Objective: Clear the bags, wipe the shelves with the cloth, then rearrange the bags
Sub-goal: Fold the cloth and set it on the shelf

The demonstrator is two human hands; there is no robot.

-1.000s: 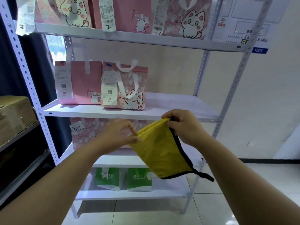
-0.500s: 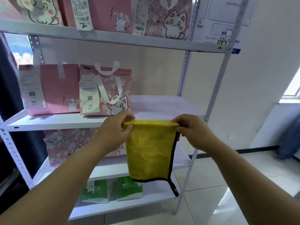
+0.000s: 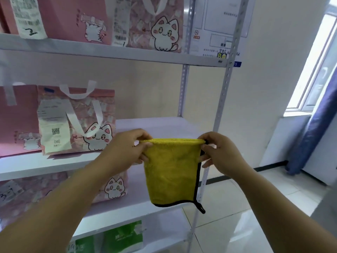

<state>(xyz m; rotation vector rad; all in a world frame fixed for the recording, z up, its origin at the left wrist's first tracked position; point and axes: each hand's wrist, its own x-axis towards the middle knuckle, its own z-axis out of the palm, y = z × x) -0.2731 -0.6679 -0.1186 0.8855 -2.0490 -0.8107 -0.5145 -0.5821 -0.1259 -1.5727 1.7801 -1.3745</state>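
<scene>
L hand (image 3: 127, 149) & R hand (image 3: 219, 154) each pinch a top corner of yellow cloth (image 3: 171, 172), which hangs before mid shelf (image 3: 164, 125) front edge, right end. Pink cat bags (image 3: 87, 114) stand at its left end, contents hidden. Green bags (image 3: 124, 238) on bottom shelf (image 3: 164, 240).

fuzzy yellow cloth (image 3: 169, 172) with smooth black trim; matt painted metal shelves (image 3: 113, 55); pink bags (image 3: 94, 121) with paper labels (image 3: 52, 128); glossy floor tiles (image 3: 237, 225)
</scene>
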